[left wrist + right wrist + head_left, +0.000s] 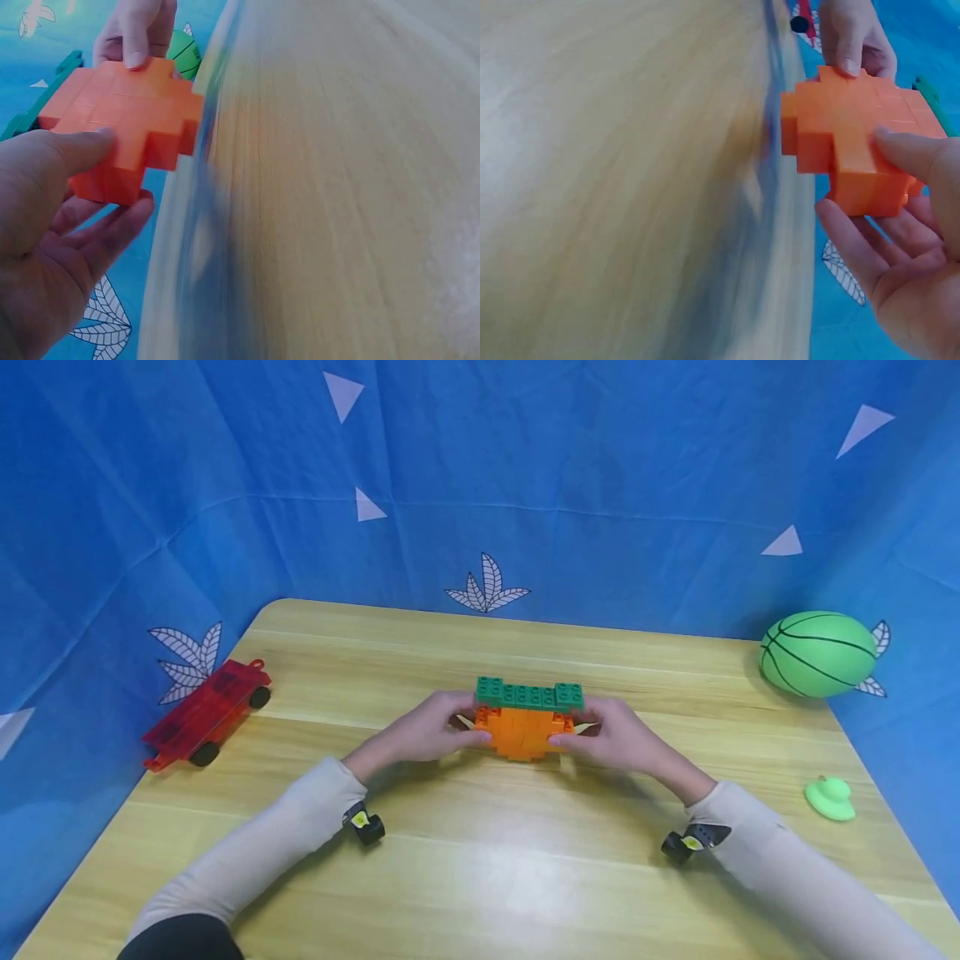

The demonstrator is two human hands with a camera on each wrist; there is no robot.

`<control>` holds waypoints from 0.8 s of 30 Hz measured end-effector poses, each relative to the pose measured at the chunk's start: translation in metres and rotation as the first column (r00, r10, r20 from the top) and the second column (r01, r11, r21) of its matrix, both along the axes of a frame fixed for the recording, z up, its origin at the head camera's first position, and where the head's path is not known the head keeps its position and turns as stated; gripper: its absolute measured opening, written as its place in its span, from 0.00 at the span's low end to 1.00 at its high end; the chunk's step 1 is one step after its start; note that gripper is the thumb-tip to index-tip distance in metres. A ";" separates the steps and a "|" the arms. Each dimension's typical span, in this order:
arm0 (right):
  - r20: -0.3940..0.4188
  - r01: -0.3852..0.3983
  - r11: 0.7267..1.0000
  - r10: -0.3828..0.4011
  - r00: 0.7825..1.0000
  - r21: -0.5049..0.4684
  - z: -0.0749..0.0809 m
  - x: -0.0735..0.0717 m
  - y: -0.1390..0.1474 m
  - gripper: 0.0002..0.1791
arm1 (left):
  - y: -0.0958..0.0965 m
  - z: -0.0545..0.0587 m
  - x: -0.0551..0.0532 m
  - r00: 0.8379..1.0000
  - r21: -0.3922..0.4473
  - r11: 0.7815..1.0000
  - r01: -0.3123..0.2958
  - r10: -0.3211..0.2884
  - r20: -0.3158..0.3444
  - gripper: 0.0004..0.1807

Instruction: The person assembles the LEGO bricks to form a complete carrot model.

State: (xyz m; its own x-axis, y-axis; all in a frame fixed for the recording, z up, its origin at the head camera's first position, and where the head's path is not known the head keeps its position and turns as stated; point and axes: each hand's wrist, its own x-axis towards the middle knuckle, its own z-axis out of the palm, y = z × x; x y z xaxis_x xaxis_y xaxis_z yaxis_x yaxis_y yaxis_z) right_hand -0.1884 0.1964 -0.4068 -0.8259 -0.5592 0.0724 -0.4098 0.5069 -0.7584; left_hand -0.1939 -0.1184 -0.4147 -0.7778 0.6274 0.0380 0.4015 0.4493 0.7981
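Both hands hold one toy-brick build between them, above the middle of the table. Its body is a stepped block of orange bricks, with a row of green studded bricks along the top. My left hand grips the left side, thumb on the near face and fingers behind, as the left wrist view shows. On the opposite side my right hand grips it the same way; in the right wrist view its thumb presses the orange face while the fingers curl beneath.
A red toy car stands at the table's left edge. A green ball lies at the back right corner, and a green rubber duck sits near the right edge. Blue cloth hangs behind the wooden table.
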 end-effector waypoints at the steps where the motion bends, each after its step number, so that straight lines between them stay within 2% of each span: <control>1: 0.009 0.017 1.000 -0.017 1.000 -0.001 0.002 0.000 0.000 0.17 | 0.000 0.000 0.000 1.000 -0.003 1.000 -0.014 0.014 -0.006 0.22; 4: 0.062 0.083 0.996 -0.081 0.995 -0.033 0.006 -0.002 0.000 0.22 | 0.001 0.003 0.000 0.998 0.024 0.998 -0.052 0.052 -0.021 0.27; 7: 0.109 0.122 0.988 -0.111 0.988 -0.096 0.010 -0.002 -0.002 0.25 | 0.002 0.006 -0.001 0.997 0.083 0.994 -0.074 0.076 -0.022 0.30; 13: 0.214 0.137 0.954 -0.081 0.974 -0.265 0.017 -0.005 -0.001 0.29 | 0.002 0.007 -0.004 0.996 0.219 0.972 -0.090 0.084 0.037 0.29; 15: 0.230 0.120 0.957 -0.059 0.971 -0.265 0.019 -0.005 0.001 0.34 | 0.003 0.007 -0.006 0.996 0.256 0.963 -0.085 0.072 0.060 0.28; 19: 0.230 0.081 0.970 -0.026 0.973 -0.230 0.019 -0.004 0.003 0.45 | 0.002 0.006 -0.006 0.994 0.265 0.961 -0.084 0.063 0.087 0.29; 24: 0.239 0.074 0.972 -0.019 0.971 -0.222 0.017 -0.004 0.002 0.45 | 0.003 0.009 -0.001 0.995 0.236 0.969 -0.068 0.049 0.088 0.43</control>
State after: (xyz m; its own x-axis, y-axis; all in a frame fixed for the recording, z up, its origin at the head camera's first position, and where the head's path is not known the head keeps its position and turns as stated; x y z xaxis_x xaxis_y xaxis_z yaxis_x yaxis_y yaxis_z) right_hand -0.1923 0.1986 -0.3894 -0.8596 -0.5110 -0.0051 -0.1872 0.3242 -0.9273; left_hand -0.1947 -0.1153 -0.4061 -0.8195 0.5611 0.1165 0.3099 0.2628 0.9137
